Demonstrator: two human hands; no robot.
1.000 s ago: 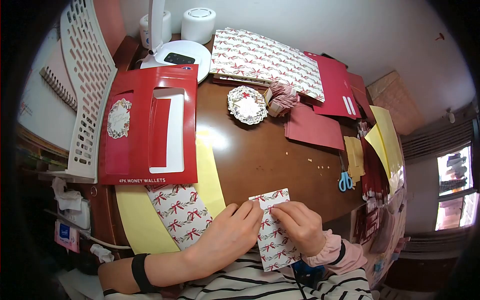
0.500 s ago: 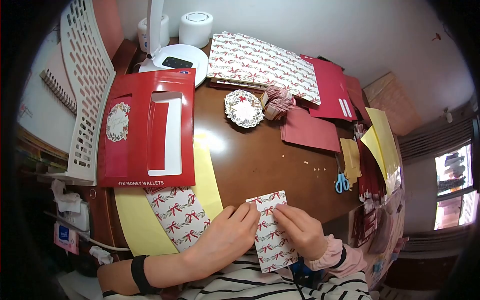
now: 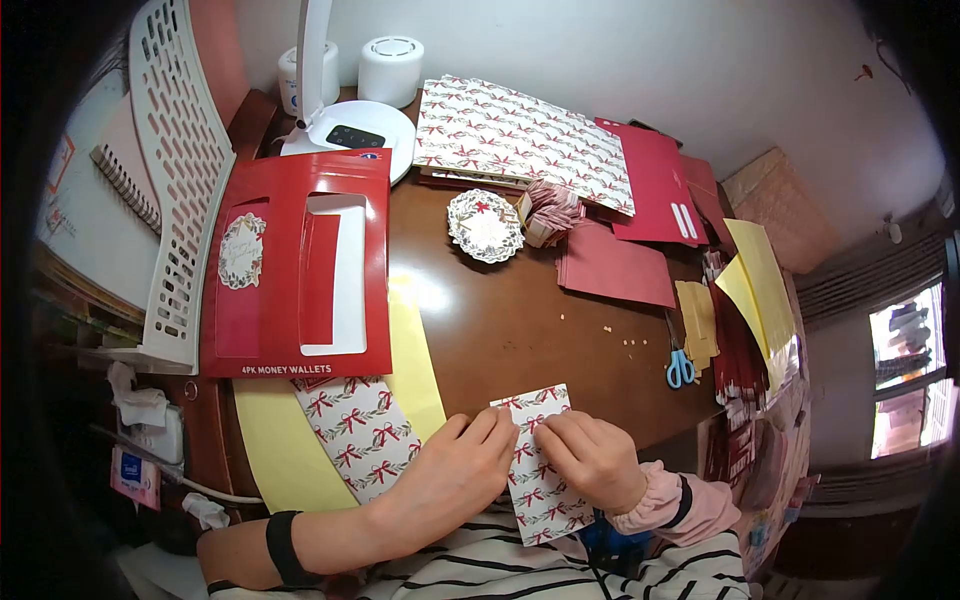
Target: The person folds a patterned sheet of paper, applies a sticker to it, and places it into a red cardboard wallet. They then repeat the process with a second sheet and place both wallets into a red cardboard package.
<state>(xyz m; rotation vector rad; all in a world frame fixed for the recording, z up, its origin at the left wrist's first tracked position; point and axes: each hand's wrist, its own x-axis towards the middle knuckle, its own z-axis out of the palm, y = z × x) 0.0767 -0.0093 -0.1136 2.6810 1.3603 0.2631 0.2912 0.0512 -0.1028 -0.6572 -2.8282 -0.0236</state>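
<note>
A white money wallet [image 3: 545,495] printed with red bows and green sprigs stands close to my body, near the table's front edge. My left hand [image 3: 475,455] is closed on its upper left edge, fingertips bent over the front. Against the upper right part of its face my right hand [image 3: 595,460] is closed, fingers curled and pressed together; whatever lies under those fingertips is hidden. A matching patterned wallet [image 3: 360,440] lies to the left, partly under the red package [image 3: 300,368] lettered "4PK MONEY WALLETS".
Yellow sheets [image 3: 285,450] lie under the package. Patterned sheets [image 3: 520,135] and red envelopes [image 3: 615,265] are stacked at the back, near wreath-shaped cutouts [image 3: 485,226] and a banded bundle [image 3: 550,212]. Blue-handled scissors [image 3: 680,370] rest at the right. A lamp base [image 3: 385,120] stands behind.
My right hand's fingers have slid slightly down and left on the wallet and curled in more. My left hand and the wallet stay nearly in place. The view has shifted slightly.
</note>
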